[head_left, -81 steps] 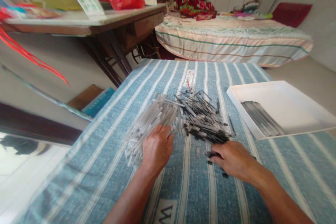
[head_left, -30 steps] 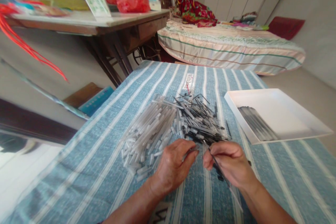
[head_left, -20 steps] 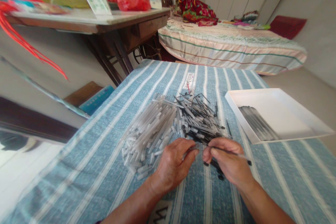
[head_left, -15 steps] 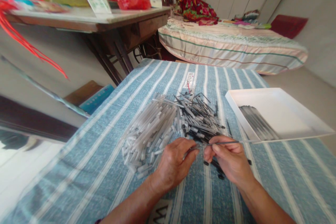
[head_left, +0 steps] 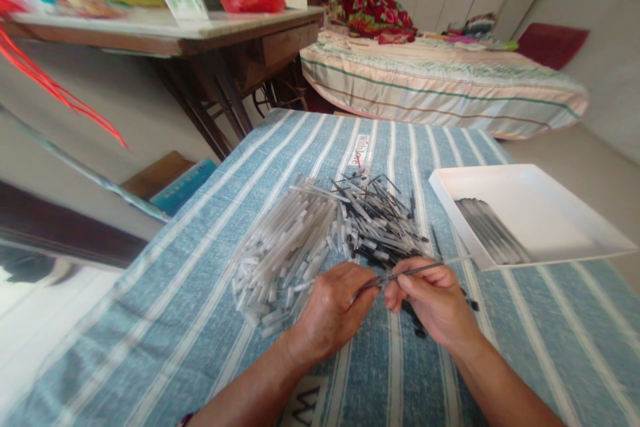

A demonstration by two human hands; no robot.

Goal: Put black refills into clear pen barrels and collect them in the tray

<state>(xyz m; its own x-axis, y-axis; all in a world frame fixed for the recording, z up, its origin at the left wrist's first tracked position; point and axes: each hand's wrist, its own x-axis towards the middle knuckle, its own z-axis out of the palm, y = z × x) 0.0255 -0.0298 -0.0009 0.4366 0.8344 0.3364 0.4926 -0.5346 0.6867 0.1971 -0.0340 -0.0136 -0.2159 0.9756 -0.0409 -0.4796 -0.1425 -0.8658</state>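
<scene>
Blue striped cloth (head_left: 210,293) covers your table. Left of your fingers lies a heap of clear tubes (head_left: 285,247). Your left hand (head_left: 330,310) pinches a short tube end, and your right hand (head_left: 435,303) pinches a thin refill (head_left: 423,269) meeting it. Beyond your fingertips lie black refills (head_left: 383,227), further right a white tray (head_left: 545,213).

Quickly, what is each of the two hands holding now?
Left hand: closed on a small clear plastic tube.
Right hand: closed on a thin dark refill rod.
</scene>
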